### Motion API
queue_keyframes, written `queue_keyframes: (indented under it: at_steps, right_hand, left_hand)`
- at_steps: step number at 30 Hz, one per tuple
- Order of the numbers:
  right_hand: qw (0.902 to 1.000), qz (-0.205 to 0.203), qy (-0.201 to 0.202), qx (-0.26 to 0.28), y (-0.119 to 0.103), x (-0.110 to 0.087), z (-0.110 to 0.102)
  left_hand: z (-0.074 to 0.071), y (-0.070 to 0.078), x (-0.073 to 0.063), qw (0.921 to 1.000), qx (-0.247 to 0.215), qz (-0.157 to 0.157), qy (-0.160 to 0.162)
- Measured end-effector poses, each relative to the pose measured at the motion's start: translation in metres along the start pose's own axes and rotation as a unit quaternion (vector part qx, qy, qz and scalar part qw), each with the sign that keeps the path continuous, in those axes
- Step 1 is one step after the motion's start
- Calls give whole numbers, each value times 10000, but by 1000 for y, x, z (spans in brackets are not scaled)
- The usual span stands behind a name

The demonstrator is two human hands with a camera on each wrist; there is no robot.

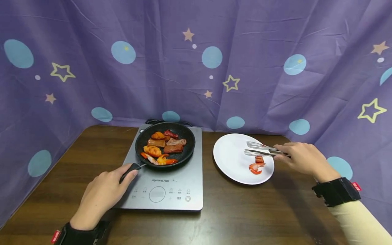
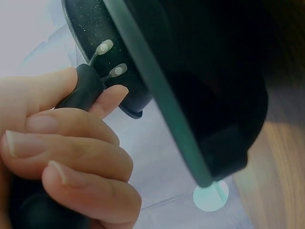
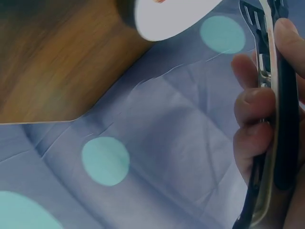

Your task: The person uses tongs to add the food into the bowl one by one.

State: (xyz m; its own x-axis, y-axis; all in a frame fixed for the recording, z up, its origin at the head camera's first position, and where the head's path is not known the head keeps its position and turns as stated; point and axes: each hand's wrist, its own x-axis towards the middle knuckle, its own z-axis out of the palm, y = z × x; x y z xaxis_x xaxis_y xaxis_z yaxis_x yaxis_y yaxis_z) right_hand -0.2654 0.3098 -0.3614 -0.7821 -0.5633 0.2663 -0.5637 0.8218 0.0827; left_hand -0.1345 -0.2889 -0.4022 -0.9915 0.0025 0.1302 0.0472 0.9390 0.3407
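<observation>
My left hand (image 1: 105, 190) grips the black handle (image 2: 83, 88) of a frying pan (image 1: 188, 154) that sits on a silver induction cooktop (image 1: 190, 180). Several food pieces lie in the pan: brown meat slabs (image 1: 173, 148), an orange-yellow piece (image 1: 152, 150) and shrimp (image 1: 166, 160) near the handle side. Over a white plate (image 1: 228, 156) my right hand (image 1: 301, 158) holds metal tongs (image 1: 260, 149), their tips parted. A red-and-white shrimp (image 1: 256, 168) and a small reddish piece (image 1: 259, 159) lie on the plate, just below the tongs' tips. The right wrist view shows fingers curled round the tongs' dark handles (image 3: 286, 119).
The cooktop and plate stand side by side on a dark wooden table (image 1: 232, 211). A purple curtain (image 1: 171, 68) with stars and blue spots hangs close behind and at both sides. A black cable (image 1: 153, 121) lies behind the pan.
</observation>
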Motion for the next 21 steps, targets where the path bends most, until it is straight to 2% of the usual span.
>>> queue_keyframes:
  at_steps: [8, 21]
  right_hand:
    - [9992, 68, -397, 30, 17, -14, 5]
    - [9980, 69, -629, 53, 27, -22, 5]
  left_hand:
    - [-2, 1, -1, 9999, -10, -49, -118]
    - [-2, 1, 0, 9998, -16, -60, -172]
